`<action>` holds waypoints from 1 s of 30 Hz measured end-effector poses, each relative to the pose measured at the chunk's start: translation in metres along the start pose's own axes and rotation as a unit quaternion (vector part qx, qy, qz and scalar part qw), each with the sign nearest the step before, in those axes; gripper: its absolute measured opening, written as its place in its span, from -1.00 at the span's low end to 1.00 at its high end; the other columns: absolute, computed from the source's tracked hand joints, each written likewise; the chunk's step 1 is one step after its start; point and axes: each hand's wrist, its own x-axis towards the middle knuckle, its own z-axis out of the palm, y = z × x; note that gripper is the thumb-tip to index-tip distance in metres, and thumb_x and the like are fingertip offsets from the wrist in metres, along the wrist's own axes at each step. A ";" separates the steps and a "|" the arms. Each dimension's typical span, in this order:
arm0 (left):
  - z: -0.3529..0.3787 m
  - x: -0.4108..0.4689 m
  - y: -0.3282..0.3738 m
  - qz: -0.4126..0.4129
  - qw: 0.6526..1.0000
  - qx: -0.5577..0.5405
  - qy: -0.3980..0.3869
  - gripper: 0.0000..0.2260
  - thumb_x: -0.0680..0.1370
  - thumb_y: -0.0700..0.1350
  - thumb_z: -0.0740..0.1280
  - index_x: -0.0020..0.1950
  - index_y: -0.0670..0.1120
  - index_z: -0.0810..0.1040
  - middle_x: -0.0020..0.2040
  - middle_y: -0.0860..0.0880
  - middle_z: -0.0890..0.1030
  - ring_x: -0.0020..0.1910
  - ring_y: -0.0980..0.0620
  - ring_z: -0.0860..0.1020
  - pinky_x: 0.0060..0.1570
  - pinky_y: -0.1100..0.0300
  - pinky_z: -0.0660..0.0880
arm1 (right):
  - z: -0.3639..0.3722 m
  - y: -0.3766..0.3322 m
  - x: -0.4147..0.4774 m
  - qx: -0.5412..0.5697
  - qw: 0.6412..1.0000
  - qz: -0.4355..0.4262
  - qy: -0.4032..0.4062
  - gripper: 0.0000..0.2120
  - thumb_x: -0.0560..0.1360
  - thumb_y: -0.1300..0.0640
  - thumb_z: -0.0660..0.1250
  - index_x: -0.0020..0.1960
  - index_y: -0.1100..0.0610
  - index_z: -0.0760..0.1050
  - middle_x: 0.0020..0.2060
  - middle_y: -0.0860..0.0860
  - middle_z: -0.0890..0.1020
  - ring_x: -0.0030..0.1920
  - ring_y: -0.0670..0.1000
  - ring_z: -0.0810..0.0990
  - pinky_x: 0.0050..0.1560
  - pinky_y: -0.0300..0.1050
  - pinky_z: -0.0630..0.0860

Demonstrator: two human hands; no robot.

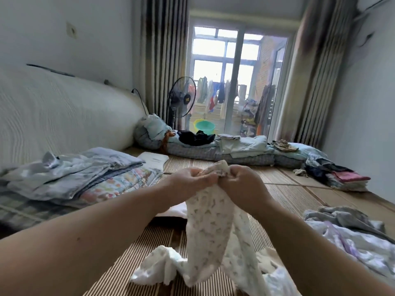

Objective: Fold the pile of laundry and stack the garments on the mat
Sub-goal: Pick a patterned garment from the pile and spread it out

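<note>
Currently both the left hand (190, 180) and right hand (241, 182) pinch the top edge of the white printed garment (211, 236), which hangs onto the mat (284, 195). Slide the hands apart along the edge, shake it flat, then fold.

both hands (215, 182) gripping patterned garment (211, 238), mat (284, 195)

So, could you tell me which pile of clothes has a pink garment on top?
The small stack at the far right; the crumpled heap nearer is grey and lilac.
</note>
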 end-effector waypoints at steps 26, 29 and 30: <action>-0.071 -0.022 0.044 0.018 0.989 -0.128 0.069 -0.69 0.46 -0.43 0.19 0.19 -0.43 0.48 -0.03 -0.29 0.50 -0.10 -0.20 0.49 -0.10 0.03 0.45 | -0.048 -0.060 0.031 0.270 0.955 0.112 -0.051 -0.79 0.62 0.15 0.19 -0.10 0.14 0.56 -0.38 0.03 0.64 -0.40 -0.02 0.62 -0.28 -0.05 0.60; -0.093 -0.022 0.053 0.015 0.986 -0.064 0.151 -0.84 0.59 -0.30 0.23 0.05 -0.26 0.60 -0.11 -0.19 0.59 -0.18 -0.13 0.58 -0.06 -0.01 0.57 | -0.084 -0.050 0.041 0.213 0.973 0.089 -0.027 -0.79 0.61 0.16 0.21 -0.05 0.22 0.59 -0.35 0.07 0.64 -0.35 0.04 0.59 -0.19 -0.04 0.57; -0.100 -0.022 0.057 0.020 0.987 -0.066 0.149 -0.83 0.60 -0.25 0.25 -0.06 -0.18 0.65 -0.18 -0.12 0.63 -0.26 -0.05 0.61 -0.15 0.06 0.61 | -0.093 -0.049 0.043 0.199 0.976 0.078 -0.035 -0.79 0.60 0.16 0.22 -0.05 0.23 0.60 -0.31 0.09 0.64 -0.33 0.04 0.59 -0.17 -0.05 0.55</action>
